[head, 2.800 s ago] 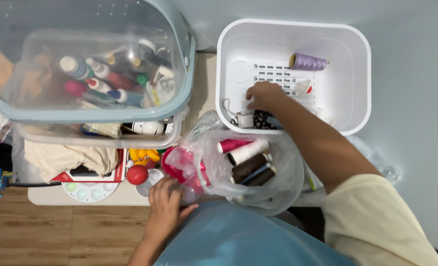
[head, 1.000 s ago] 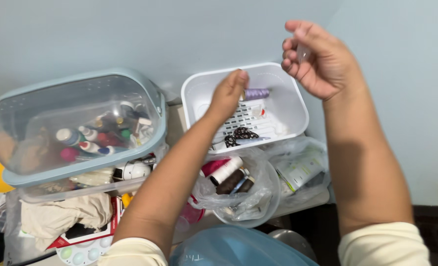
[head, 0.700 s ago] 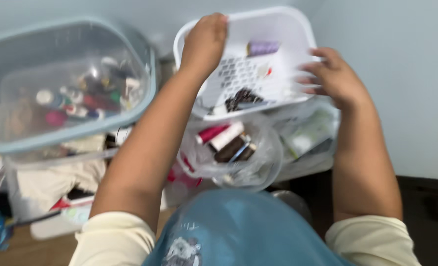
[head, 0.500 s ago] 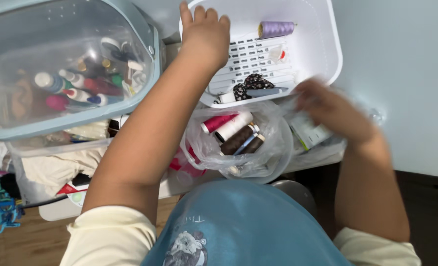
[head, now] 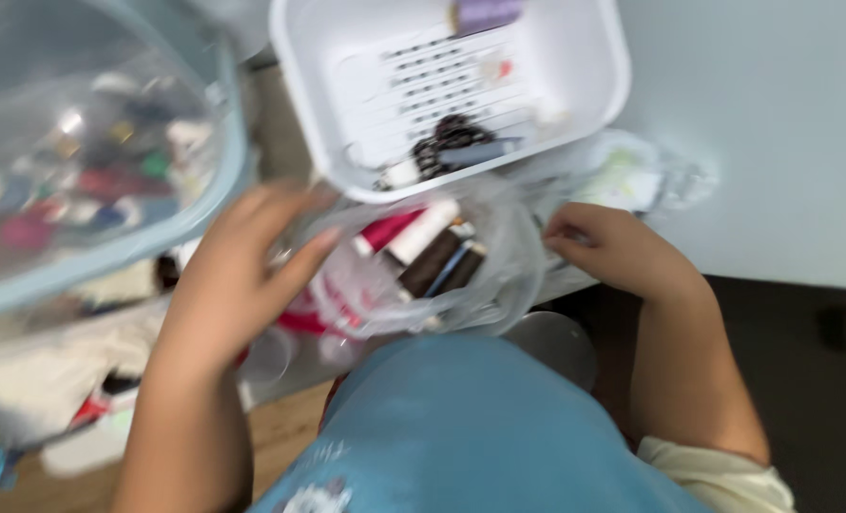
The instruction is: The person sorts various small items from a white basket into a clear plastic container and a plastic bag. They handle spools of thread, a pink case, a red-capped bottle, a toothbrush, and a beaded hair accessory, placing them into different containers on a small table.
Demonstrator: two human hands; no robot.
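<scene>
Down near the middle of the view, both bare hands are flanking a crumpled clear plastic bag (head: 442,266) that is holding several thread spools. The left hand (head: 228,275) is reaching in from the lower left, forearm angled up, fingers loosely spread and slightly curled, with the fingertips (head: 323,242) resting against the left side of the bag; it is blurred, so whether it is pinching the film cannot be told. The right hand (head: 613,249) is coming in from the lower right with the wrist bent inward and the fingers curled narrowly against the right edge of the bag, seemingly gripping the plastic there, though the exact hold is not clear.

Inside the bag, a pink spool (head: 385,230), a white spool (head: 423,231) and dark brown spools (head: 442,264) are lying side by side, tilted, between the two hands. Just behind the bag, a white rectangular plastic basket with a slotted bottom (head: 594,76) is sitting tilted, its near rim overlapping the top of the bag. It is holding a lilac thread spool (head: 485,13) at its far side and a dark patterned bundle (head: 447,142) near the rim closest to the bag. Left of the bag, a large clear plastic box with a pale blue rim (head: 223,180) is showing blurred coloured bottles inside.
</scene>
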